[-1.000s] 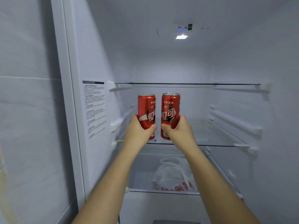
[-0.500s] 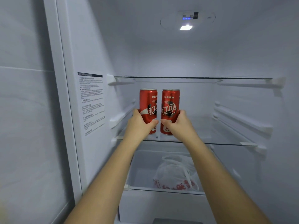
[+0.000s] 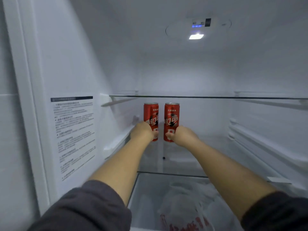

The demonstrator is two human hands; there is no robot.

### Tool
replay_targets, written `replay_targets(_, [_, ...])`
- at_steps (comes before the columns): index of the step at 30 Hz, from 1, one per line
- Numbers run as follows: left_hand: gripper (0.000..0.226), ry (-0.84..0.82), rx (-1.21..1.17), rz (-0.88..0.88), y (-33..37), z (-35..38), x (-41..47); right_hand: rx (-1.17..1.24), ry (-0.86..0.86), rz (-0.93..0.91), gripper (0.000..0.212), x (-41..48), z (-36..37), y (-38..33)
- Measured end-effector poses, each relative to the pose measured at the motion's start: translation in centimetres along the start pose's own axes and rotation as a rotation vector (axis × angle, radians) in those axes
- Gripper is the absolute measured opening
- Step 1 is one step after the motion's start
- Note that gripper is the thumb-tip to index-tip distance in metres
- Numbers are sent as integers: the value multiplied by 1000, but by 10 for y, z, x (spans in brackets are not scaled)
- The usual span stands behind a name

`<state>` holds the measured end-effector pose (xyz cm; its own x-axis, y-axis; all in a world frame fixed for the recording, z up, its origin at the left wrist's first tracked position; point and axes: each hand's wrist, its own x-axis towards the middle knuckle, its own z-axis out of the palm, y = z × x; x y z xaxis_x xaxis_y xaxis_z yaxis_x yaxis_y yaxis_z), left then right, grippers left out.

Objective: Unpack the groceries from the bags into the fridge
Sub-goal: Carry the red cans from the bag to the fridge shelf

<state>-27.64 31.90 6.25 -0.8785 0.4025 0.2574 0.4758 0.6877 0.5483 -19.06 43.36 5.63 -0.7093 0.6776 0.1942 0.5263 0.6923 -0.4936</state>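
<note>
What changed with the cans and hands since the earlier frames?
The left hand and right hand carried the left can and right can deeper over the middle glass shelf, toward the back. Nothing was let go; each grip stays on its can. The plastic bag below stayed put.

We see left sleeve (image 3: pixel 86 207) and right sleeve (image 3: pixel 280 212) dark grey, probably knit; forearms (image 3: pixel 120 164), left hand (image 3: pixel 143 131), right hand (image 3: pixel 185 135) bare.

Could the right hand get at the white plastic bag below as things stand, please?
Probably not directly. The right hand grips a red can above the glass shelf, and the white plastic bag lies beneath that shelf; the hand would have to let go, pull out and come in lower.
</note>
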Motion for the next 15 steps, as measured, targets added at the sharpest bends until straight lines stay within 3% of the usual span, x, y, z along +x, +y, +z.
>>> replay_targets(10, [46, 52, 254, -50, 2, 20, 46, -341, 28, -66, 50, 51, 14, -15])
replay_targets(15, [23, 126, 448, 15, -4, 29, 46, -309, 69, -139, 54, 57, 28, -17])
